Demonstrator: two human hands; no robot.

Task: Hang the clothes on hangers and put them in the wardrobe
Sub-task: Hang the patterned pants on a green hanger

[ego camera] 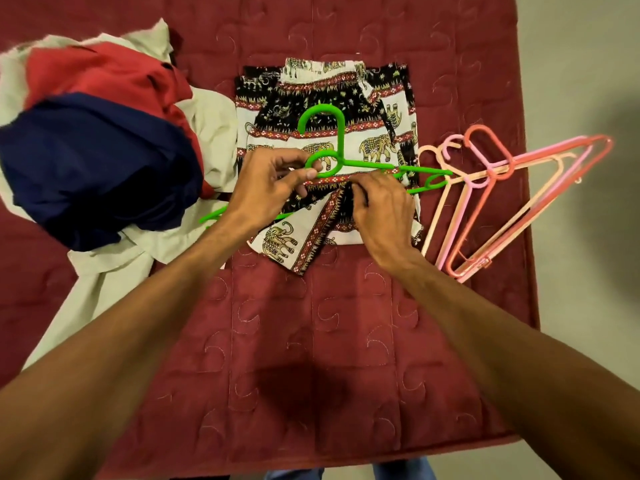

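1. The left hand [273,183] pinches the lower loop of the green hanger [367,165] between thumb and fingers. The right hand [381,206] curls its fingers and pinches a fold of the elephant-print garment [377,147].
2. The hanger lies across that garment, its hook pointing away from the person.
3. Left of the garment sits a heap of clothes [97,161] in navy, red and cream. Right of it lie several pink hangers [491,174].
4. Under the garment spreads a maroon quilted bedspread [329,341]. Pale floor [588,81] shows beyond the bedspread's right edge.
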